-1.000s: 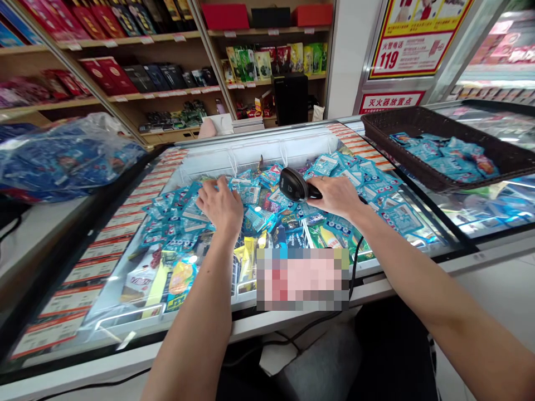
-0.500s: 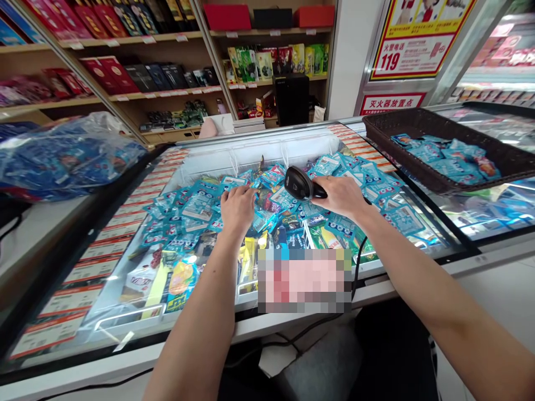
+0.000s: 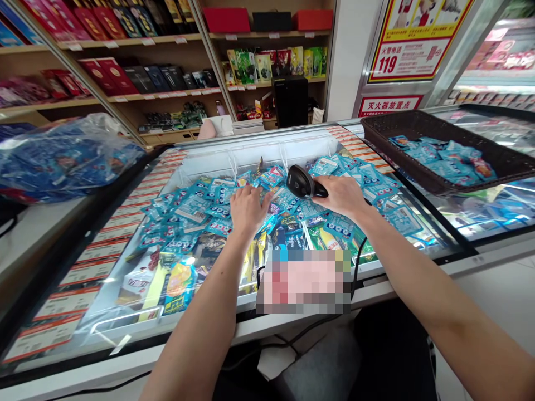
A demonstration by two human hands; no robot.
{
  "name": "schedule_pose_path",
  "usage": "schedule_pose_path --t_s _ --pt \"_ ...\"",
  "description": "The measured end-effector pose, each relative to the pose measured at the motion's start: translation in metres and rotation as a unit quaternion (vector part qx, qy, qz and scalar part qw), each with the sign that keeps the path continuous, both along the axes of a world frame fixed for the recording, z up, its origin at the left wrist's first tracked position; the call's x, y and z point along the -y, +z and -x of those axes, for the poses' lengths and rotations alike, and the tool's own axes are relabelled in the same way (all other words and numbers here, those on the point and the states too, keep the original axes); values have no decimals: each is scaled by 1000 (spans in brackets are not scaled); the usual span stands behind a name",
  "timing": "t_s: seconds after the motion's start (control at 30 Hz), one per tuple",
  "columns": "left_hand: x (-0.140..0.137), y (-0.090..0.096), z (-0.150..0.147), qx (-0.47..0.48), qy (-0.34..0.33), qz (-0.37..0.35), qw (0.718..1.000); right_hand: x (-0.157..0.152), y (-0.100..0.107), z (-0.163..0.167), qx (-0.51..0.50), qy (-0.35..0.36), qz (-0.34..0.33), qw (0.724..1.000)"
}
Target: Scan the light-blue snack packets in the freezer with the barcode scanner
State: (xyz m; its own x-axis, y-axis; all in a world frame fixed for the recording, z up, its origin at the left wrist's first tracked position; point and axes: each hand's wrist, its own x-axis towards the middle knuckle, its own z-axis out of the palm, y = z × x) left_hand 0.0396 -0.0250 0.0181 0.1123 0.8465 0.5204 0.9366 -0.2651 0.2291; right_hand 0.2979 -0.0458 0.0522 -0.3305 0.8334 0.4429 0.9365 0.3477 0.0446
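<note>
In my right hand (image 3: 340,195) is a black barcode scanner (image 3: 300,182), gripped by its handle, its head pointing left over the blue packets. My left hand (image 3: 247,209) is palm down with the thumb spread from the fingers, over small blue snack packets (image 3: 194,207) strewn across the glass top of a freezer. The fingertips are at the packets, though whether they press on one is hidden. Between the two hands lie more packets and a purple-printed one (image 3: 273,209). The scanner's cable (image 3: 358,262) runs down over the freezer's front edge.
A brown wicker basket (image 3: 418,120) with more blue packets stands at the right. A clear plastic bag of blue packs (image 3: 67,159) sits at the left. Price labels (image 3: 100,250) line the glass. Shelves of goods (image 3: 167,92) rise behind. A blurred patch covers part of the front.
My left hand has shifted a little to the right, and its thumb now sticks out toward the scanner. My right hand and the scanner have barely moved.
</note>
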Motion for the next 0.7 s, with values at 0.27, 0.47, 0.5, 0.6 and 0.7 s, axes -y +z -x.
schedule_pose_path --t_s 0.27,0.47,0.5,0.6,0.7 --pt "4 -6 -16 -6 -31 40 999 -1 -1 0 -2 -5 3 1000" --pt "-7 -5 -9 41 -24 88 995 0 0 1 -1 -5 7 1000" --pt "-8 -4 -8 54 -20 90 994 1 0 1 -1 -4 8 1000" --pt "-11 -2 -5 108 -19 98 989 1 0 1 0 -4 13 1000" --pt "-13 -2 -1 190 -50 99 976 2 1 1 -1 -5 18 1000"
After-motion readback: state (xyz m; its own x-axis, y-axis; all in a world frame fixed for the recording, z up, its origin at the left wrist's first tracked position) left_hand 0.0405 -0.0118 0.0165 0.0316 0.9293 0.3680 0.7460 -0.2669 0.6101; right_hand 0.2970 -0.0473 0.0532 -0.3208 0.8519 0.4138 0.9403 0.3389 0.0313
